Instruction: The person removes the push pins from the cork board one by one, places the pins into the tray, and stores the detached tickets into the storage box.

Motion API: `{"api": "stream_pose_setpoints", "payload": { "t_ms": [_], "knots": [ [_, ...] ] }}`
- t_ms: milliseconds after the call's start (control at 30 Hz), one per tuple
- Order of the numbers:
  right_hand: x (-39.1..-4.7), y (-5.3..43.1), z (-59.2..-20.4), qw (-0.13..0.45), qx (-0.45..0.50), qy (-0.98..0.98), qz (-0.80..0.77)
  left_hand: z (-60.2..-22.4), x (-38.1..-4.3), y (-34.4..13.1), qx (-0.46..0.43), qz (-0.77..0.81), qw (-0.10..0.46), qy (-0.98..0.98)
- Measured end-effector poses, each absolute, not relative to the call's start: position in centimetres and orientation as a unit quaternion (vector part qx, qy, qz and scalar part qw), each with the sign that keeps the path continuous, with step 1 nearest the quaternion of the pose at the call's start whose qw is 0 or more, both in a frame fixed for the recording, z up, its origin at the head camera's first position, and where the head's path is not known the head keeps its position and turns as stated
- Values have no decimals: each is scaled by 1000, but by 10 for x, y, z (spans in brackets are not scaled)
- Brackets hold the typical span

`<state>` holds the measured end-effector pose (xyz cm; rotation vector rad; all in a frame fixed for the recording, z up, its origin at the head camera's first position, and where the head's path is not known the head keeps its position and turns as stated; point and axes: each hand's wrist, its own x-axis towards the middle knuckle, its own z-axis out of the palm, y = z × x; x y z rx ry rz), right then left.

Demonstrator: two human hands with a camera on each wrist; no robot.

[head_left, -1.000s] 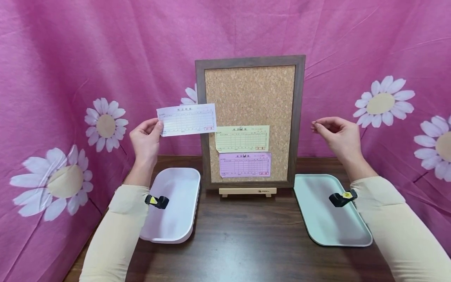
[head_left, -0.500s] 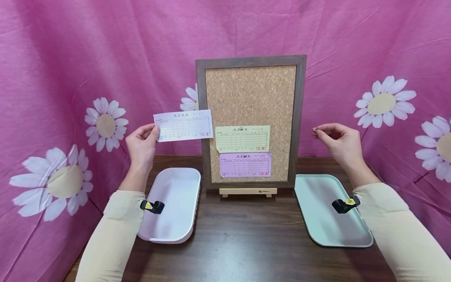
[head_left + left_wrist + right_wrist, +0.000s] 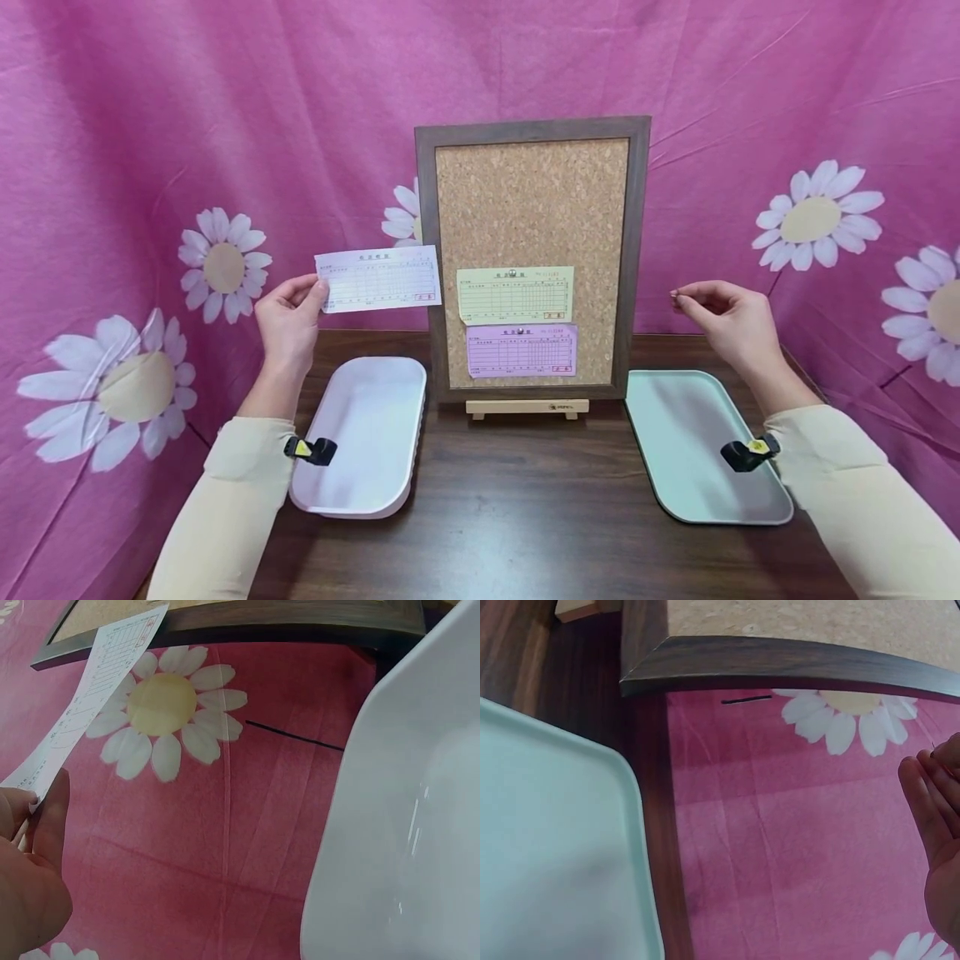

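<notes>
Between thumb and fingers, my left hand (image 3: pixel 287 321) pinches the left end of a white receipt slip (image 3: pixel 378 279), held upright left of the cork board (image 3: pixel 532 208). The slip's right end overlaps the board's dark frame in the head view. My right hand (image 3: pixel 731 325) is raised right of the board, thumb and fingertips together on a tiny thumbtack; only its thin point (image 3: pixel 933 748) shows in the right wrist view. On the board's lower half, a yellow-green slip (image 3: pixel 513 296) hangs above a purple slip (image 3: pixel 521 354), each with a silver tack at its top.
The board leans on a small wooden stand (image 3: pixel 527 408) on the brown table (image 3: pixel 480 500). A deep white tray (image 3: pixel 367 433) stands to the left and a shallow mint-green tray (image 3: pixel 690 433) to the right. Pink flowered cloth (image 3: pixel 337 100) surrounds the table.
My left hand has moved down and to the left with the white slip. My right hand has lowered and drifted slightly right, still pinching. The pinned slips have not moved.
</notes>
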<state>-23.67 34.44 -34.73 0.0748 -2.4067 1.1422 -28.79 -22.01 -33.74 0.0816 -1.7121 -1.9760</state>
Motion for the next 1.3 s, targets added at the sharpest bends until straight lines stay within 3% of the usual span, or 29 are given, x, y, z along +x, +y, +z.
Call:
{"api": "stream_pose_setpoints", "payload": {
  "t_ms": [900,1300],
  "knots": [
    [-230,368,-399,188,14,-900,394,-355,-273,-249,69,-714,174,-674],
    [-229,371,-409,201,21,-901,383,-367,-264,-266,76,-635,115,-760]
  ]
}}
